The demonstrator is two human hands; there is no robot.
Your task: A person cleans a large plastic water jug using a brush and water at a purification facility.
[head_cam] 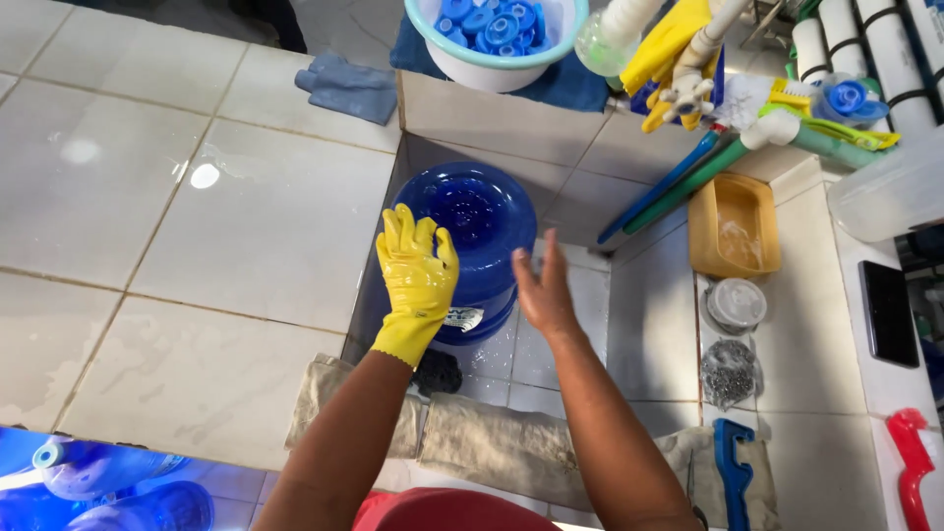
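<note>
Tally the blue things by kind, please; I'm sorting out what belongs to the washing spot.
Large blue translucent water jug in the tiled basin, between the gloved left hand and bare right hand: 1
Blue translucent bottles at bottom left: 2
Blue folded cloth on the tiles: 1
Blue plastic handled brush: 1
White bowl of small blue caps: 1
Total: 6

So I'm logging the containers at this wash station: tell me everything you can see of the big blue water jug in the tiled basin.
The big blue water jug is translucent deep-blue plastic, round and ribbed, glossy and wet-looking. It stands in the corner of the sunken tiled basin, its flat round end facing the camera, so it appears inverted; its neck is out of sight. A white label sits low on its side. The yellow-gloved left hand rests on its near side; the bare right hand is at its right edge, contact unclear.
</note>
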